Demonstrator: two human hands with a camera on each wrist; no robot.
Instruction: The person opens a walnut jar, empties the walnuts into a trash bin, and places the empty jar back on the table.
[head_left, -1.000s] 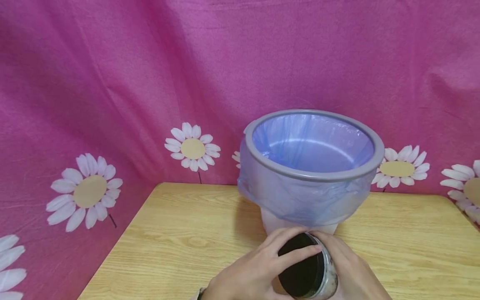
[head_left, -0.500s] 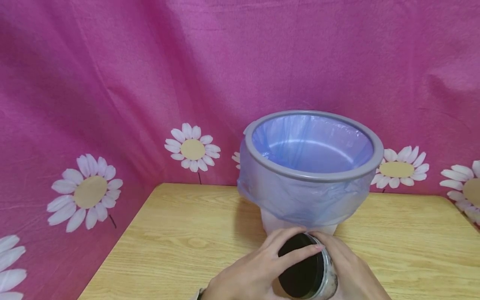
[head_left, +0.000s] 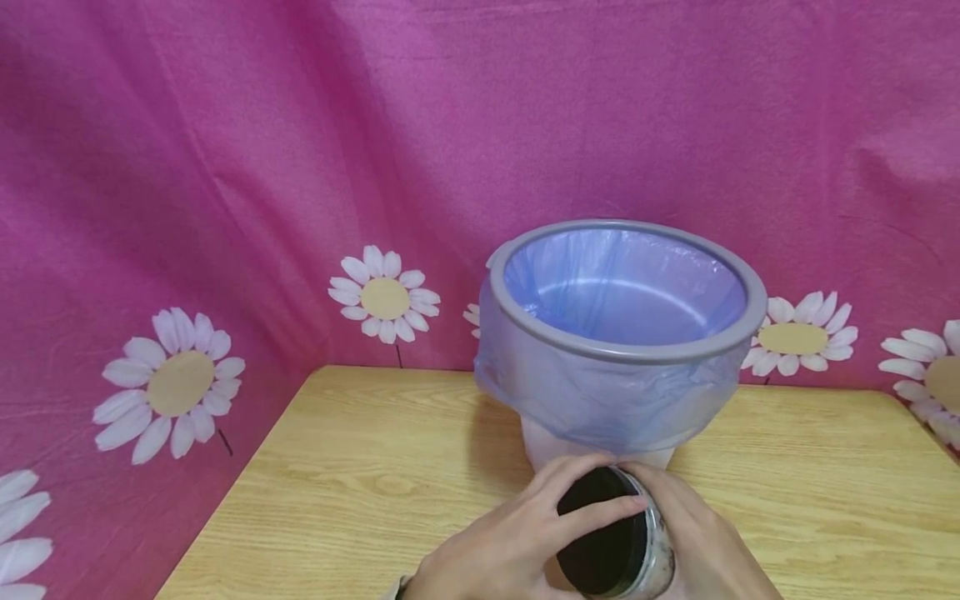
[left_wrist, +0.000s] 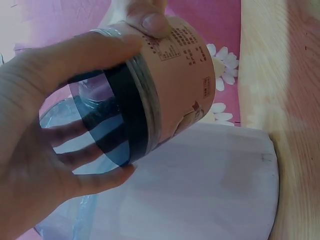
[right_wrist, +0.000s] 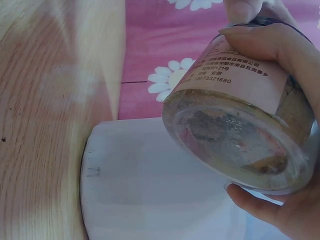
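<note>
A clear jar [right_wrist: 227, 120] with a pinkish printed label [left_wrist: 182, 65] is held tilted between both hands, in front of the bin. Its wide black lid [head_left: 600, 546] faces left in the head view. My left hand [head_left: 502, 533] grips the lid end, the thumb on one side and the fingers spread round the edge. My right hand [head_left: 697, 529] holds the jar's body from the other side. In the right wrist view the see-through base shows brownish residue inside. The palms are partly hidden behind the jar.
A white bin [head_left: 600, 454] with a grey rim ring [head_left: 630, 354] and a blue plastic liner [head_left: 600, 408] stands on the wooden table [head_left: 360, 475] just beyond the hands. Pink cloth [head_left: 480, 125] with daisies hangs behind and to the left.
</note>
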